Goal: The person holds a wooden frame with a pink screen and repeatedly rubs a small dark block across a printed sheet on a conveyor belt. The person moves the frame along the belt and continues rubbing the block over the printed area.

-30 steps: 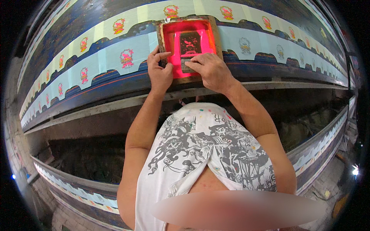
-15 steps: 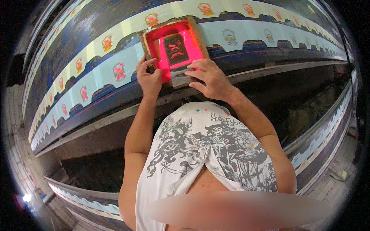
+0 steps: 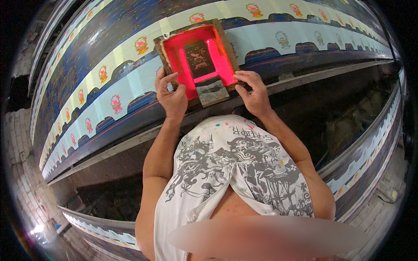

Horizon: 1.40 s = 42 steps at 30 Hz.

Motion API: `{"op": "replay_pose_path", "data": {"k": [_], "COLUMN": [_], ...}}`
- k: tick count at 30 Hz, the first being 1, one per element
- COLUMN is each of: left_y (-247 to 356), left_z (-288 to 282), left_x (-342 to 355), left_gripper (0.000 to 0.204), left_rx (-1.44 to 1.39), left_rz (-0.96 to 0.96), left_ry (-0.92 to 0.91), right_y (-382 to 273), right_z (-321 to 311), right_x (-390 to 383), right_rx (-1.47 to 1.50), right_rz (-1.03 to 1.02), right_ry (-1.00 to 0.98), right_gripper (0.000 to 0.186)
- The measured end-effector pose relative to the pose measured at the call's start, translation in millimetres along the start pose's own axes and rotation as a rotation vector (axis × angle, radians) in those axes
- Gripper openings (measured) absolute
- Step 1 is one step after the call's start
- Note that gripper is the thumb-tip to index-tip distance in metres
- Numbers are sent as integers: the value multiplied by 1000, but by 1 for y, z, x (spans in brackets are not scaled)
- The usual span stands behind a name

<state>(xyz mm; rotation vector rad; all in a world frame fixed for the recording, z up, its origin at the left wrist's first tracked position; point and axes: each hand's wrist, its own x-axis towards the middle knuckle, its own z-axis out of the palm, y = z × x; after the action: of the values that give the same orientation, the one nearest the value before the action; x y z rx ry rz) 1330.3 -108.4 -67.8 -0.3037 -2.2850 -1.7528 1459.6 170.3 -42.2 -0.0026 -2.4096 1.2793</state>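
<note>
Wooden frame point(image 3: 227, 47), open-box form, weathered brown outside, bright pink and orange-red within; set askew over a pale blue strip point(image 3: 265, 35) at the near side of a dark table point(image 3: 287, 65), directly in front of the wearer. Cannot tell whether resting flat or slightly raised. In the floor of same, a dark rectangular panel point(image 3: 198, 58) with a pinkish motif. At the near end, a flat grey-black slab point(image 3: 212, 91), overlapping the near rim. Left hand point(image 3: 173, 101): closed on the left side, fingers over the rim, thumb bent inward. Right hand point(image 3: 256, 95): narrow pinch, thumb and fingertips at the near right corner. Beyond, a pale yellow strip point(image 3: 275, 8) with a row of pink-and-yellow prints point(image 3: 141, 45). Nearest the camera, a white top point(image 3: 207, 161) with black artwork and small coloured spots.
</note>
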Motion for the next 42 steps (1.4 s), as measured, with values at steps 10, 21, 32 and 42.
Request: {"op": "replay_pose_path", "data": {"k": [10, 21, 32, 42], "left_y": [-13, -34, -12, 5], "left_z": [-1, -11, 10, 40], "left_x": [-8, 0, -2, 39], "left_gripper": [37, 38, 36, 38], "left_rx": [-66, -151, -4, 93], "left_rz": [-113, -118, -168, -12], "left_ry": [-8, -44, -48, -12], "right_y": [-5, -12, -33, -39], "right_z": [0, 5, 3, 8], "right_x": [-5, -7, 7, 51], "right_rx": [15, -4, -74, -245], "right_rz": [61, 26, -221, -351], "right_ry": [-5, -25, -98, -262], "right_gripper": [30, 26, 33, 46]}}
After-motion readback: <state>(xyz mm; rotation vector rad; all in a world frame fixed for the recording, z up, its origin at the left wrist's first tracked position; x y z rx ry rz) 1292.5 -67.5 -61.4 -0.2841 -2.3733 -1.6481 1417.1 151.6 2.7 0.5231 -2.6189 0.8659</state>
